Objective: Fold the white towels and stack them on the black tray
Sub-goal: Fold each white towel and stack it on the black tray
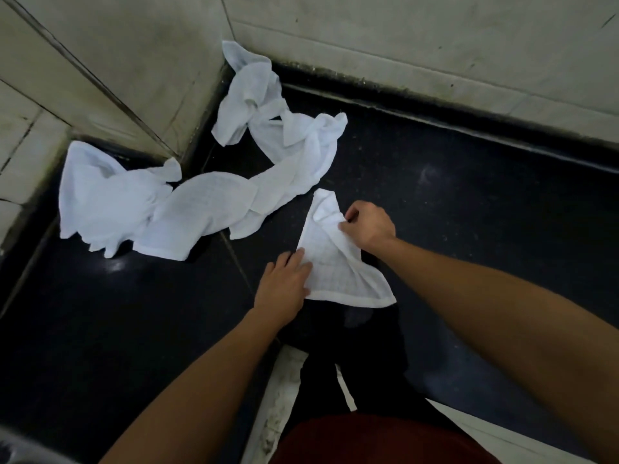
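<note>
Pressing the white towel (338,262) flat-fingered, the left hand (284,286) rests; the right hand (368,226) apparently pinches its crease, fingertips hidden.

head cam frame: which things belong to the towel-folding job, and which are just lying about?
Job:
- towel being folded, pinched by the right hand, pressed flat by the left hand
- heap of unfolded towels behind it
- black tray: cannot make it out

Just there:
- dark surface
- tiled walls
- red garment at the bottom edge
</note>
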`<action>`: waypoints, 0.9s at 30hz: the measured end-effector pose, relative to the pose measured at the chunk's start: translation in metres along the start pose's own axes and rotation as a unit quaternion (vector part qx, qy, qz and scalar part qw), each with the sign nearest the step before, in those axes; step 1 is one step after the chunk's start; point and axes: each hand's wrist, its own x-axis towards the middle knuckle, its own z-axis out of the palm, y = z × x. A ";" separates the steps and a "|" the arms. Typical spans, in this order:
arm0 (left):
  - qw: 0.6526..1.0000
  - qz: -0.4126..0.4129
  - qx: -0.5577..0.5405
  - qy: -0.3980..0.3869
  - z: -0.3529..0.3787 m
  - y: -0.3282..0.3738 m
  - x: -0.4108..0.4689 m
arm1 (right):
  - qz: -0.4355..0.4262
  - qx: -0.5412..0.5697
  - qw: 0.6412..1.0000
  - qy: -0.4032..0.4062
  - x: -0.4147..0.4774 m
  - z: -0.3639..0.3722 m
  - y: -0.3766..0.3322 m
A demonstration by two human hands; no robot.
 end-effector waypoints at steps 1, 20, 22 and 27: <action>1.000 0.004 0.003 0.001 0.000 -0.002 0.001 | 0.013 0.028 0.999 0.008 0.001 -0.006 0.003; 0.998 0.044 0.035 0.003 -0.013 -0.011 0.015 | -0.010 -0.139 0.980 0.141 0.016 -0.057 0.045; 0.997 0.060 0.025 0.049 -0.024 -0.011 0.032 | -0.067 -0.137 0.981 0.123 -0.002 -0.055 0.045; 0.995 0.090 0.034 0.008 -0.052 -0.001 0.089 | -0.166 -0.227 0.957 -0.070 -0.070 -0.022 0.049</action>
